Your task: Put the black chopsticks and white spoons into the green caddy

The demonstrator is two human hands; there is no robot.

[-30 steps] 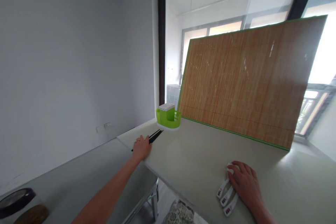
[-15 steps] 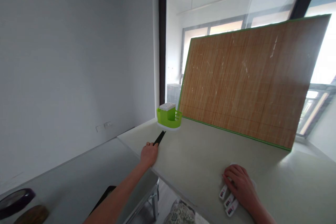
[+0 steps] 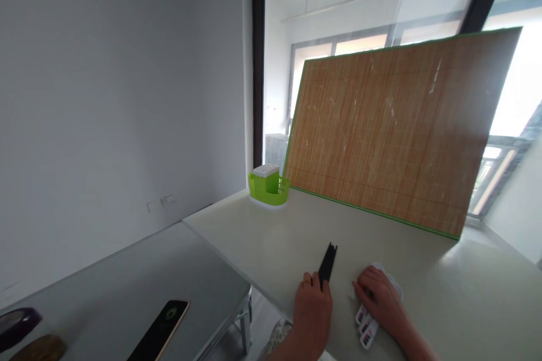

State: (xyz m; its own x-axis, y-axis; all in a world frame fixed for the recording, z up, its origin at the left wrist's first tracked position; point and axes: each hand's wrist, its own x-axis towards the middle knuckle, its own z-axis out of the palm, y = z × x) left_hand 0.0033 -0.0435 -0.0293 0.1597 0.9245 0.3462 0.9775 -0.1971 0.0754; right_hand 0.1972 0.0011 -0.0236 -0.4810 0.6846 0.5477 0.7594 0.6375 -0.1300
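Observation:
My left hand [image 3: 312, 306] grips a flat black tool [image 3: 328, 261] with a forked tip, low over the white table. To its right, my right hand [image 3: 379, 292] rests with bent fingers on several white objects [image 3: 369, 334] with printed ends, fanned out on the tabletop. Its fingertips are partly hidden, so I cannot tell whether it grips them. A green basket [image 3: 270, 190] with a white-topped box in it stands at the table's far left corner.
A bamboo mat board [image 3: 381, 135] with green edging leans on the window behind the white table [image 3: 262, 242]. On the lower grey table [image 3: 139, 276] at left lie a phone [image 3: 163, 330] and a dark purple object [image 3: 19, 324].
My left hand has moved right and nearer to me with the black tool, now beside my right hand. The phone has come into fuller view. My right hand has shifted slightly.

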